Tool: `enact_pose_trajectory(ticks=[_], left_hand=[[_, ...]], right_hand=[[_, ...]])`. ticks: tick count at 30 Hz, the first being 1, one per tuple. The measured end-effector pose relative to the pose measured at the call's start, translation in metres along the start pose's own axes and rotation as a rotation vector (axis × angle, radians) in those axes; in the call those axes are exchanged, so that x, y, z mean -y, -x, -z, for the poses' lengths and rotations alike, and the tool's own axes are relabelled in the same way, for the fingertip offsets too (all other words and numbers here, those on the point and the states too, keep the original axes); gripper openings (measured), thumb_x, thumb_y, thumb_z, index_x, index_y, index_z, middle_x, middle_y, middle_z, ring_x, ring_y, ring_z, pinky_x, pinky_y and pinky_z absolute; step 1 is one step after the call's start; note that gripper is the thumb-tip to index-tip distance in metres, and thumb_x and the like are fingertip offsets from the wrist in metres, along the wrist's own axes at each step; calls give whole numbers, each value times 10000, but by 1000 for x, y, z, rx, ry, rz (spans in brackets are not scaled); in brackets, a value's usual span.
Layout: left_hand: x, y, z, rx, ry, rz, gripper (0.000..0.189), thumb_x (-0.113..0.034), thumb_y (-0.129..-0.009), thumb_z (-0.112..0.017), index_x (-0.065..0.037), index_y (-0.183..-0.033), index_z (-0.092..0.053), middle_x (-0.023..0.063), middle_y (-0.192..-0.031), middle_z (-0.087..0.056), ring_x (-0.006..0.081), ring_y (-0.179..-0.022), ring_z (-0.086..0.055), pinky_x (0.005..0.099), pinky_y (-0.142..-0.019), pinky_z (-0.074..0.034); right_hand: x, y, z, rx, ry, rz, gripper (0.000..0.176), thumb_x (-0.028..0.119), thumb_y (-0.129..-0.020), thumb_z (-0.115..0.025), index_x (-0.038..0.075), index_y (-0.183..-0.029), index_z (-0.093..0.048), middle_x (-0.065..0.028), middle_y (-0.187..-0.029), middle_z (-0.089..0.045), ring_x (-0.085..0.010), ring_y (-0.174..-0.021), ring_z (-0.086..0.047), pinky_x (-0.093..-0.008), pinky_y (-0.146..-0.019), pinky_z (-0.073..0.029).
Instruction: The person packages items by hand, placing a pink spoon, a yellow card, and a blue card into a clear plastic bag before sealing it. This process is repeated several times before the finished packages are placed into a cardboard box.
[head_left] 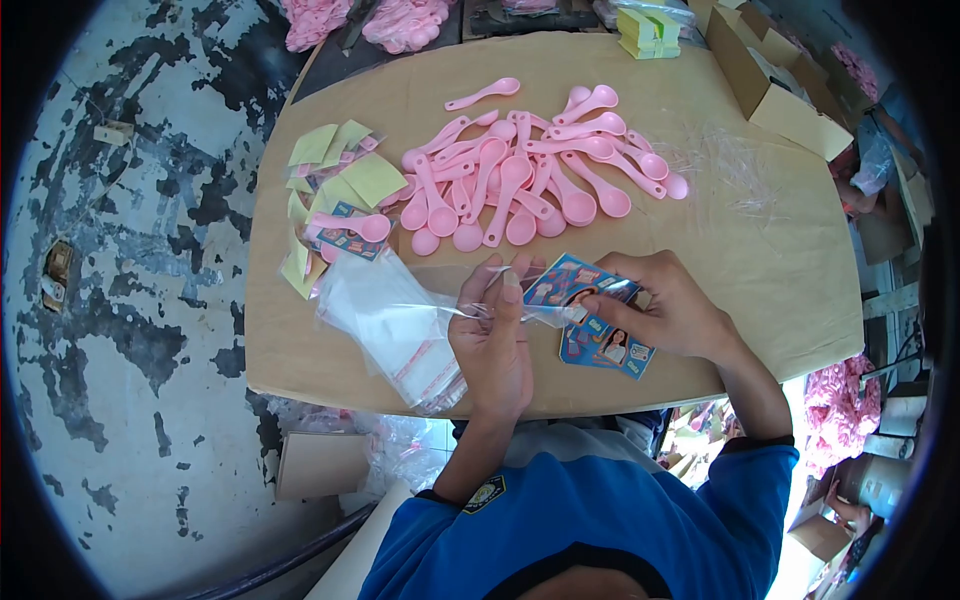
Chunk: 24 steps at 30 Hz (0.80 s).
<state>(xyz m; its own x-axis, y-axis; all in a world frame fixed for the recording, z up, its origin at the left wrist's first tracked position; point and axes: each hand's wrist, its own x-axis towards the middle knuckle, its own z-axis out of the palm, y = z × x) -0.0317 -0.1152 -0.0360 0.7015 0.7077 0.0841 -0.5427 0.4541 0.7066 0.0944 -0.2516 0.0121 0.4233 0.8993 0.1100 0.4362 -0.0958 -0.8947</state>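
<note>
On my feed the right fingers (618, 313) pinch a printed card (560, 282), its long axis slanting from them toward the left fingers (511, 292), which grip clear plastic (545, 316); I can't tell whether card and plastic touch. More cards (632, 355) lie just below the right fingers, stacked bags (385, 330) left of the left fingers. Beyond both, pink spoons (513, 174) crowd the tabletop (770, 285), outside that gap.

One left hand (495, 345) and one right hand (672, 305) show over one tabletop (760, 310). One pink spoon (486, 94) lies beyond the heap; the heaped spoons (514, 174) overlap too much for an exact count, but exceed fifteen. There are at least three printed cards (630, 352), one pile of clear bags (385, 325) and two pink bundles (407, 24).
</note>
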Motion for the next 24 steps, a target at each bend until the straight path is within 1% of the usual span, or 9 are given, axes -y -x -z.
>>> enact_pose_trajectory(ticks=[4, 7, 10, 13, 16, 19, 22, 24], left_hand=[[4, 0, -2, 17, -119, -35, 325, -27, -923, -594, 46, -1228, -508, 218, -1149, -637, 237, -1067, -624, 341, -954, -492], [5, -2, 4, 92, -247, 15, 330, -21, -921, -594, 44, -1232, -504, 213, -1142, -641, 228, -1042, -637, 325, -930, -505], [5, -2, 3, -10, -215, -31, 316, -17, -917, -597, 48, -1216, -517, 216, -1137, -644, 230, -1044, -638, 320, -928, -504], [-2, -4, -6, -14, -208, 1, 309, -26, -911, -608, 58, -1198, -529, 218, -1126, -649, 227, -1045, -639, 320, -925, -504], [1, 0, 1, 138, -245, 62, 291, -27, -910, -607, 66, -1178, -540, 225, -1125, -647, 235, -1046, -639, 340, -935, -502], [1, 0, 0, 218, -328, 105, 269, -26, -910, -606, 70, -1156, -556, 222, -1134, -644, 244, -1056, -634, 357, -954, -492], [4, 2, 1, 183, -317, 87, 314, -38, -910, -602, 82, -1190, -530, 255, -1120, -633, 296, -1047, -637, 392, -921, -514], [3, 2, 0, 121, -250, 108, 329, -42, -907, -608, 88, -1198, -527, 247, -1163, -618, 301, -1093, -615, 391, -951, -492]], right_hand=[[-2, 1, 3, 95, 40, 29, 174, 117, -881, -641, 2, -1010, -626, -128, -735, -668, -179, -578, -639, -299, -557, -505], [-3, 1, 3, 76, -26, 2, 183, 118, -869, -648, -3, -1006, -646, -136, -753, -675, -190, -574, -638, -306, -565, -509], [-8, 2, 7, 52, -20, 42, 174, 118, -859, -647, -2, -983, -668, -140, -741, -673, -188, -570, -635, -306, -567, -510], [-6, 3, 13, 83, -9, 8, 163, 114, -849, -644, -3, -957, -677, -138, -716, -669, -184, -561, -628, -304, -558, -508], [-6, 3, 13, 132, 16, -33, 175, 126, -850, -648, -5, -963, -675, -132, -689, -660, -166, -553, -615, -296, -556, -504], [-6, 4, 12, 117, -85, -21, 126, 70, -853, -650, -12, -945, -675, -105, -696, -657, -124, -589, -605, -267, -548, -468], [-16, 4, 4, 55, -248, 40, 144, 72, -878, -609, -6, -981, -673, -108, -726, -667, -120, -583, -607, -270, -569, -492], [-19, 1, 3, 82, -134, 94, 162, 44, -883, -593, -10, -1018, -665, -102, -761, -677, -105, -592, -604, -265, -571, -490]])
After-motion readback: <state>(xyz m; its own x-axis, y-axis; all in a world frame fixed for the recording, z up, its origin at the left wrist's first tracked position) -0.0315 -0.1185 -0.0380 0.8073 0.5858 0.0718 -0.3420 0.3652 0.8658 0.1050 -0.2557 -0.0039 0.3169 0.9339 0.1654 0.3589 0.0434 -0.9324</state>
